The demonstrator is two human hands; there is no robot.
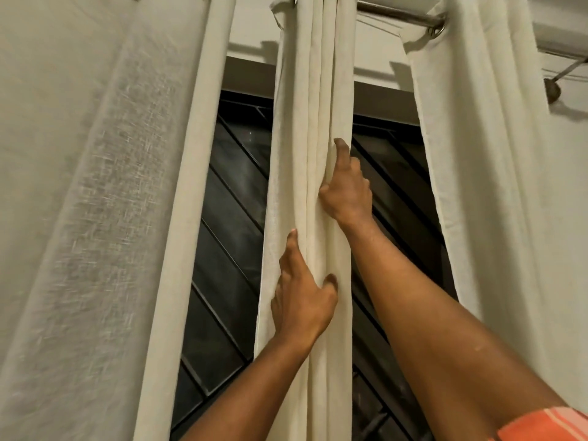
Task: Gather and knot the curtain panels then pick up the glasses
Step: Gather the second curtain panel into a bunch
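Head view looks up at a window [229, 249] w/ three pale curtain panels hung from a rod [397, 12]. The mid panel [313, 106] hangs bunched into narrow vertical folds, apart from the left panel [95, 186] and right panel [477, 154], w/ dark glass showing in both gaps.

Both hands are on the mid panel. The right hand [346, 195] is higher, on the panel's right edge: index finger stretched up along the cloth, other fingers curled round the bunch. The left hand [302, 303] is lower, on the left side: thumb dug into a front fold, index finger lying up the cloth, remaining fingers wrapped toward the back. So each hand grips fabric; neither is spread flat. An orange sleeve [547, 424] shows at bottom right.

Handling, as a judgement: the cloth looks thin, soft and light, prob. linen-like, so it should fold and knot easily but also slip out of a loose bunch. Best hold is round the whole gathered bundle, approx. mid-height or lower, where there is slack to loop; pulling hard near the top would load the rod. No knot is made yet, and the side panels are not gathered in.

Glasses are not in view.
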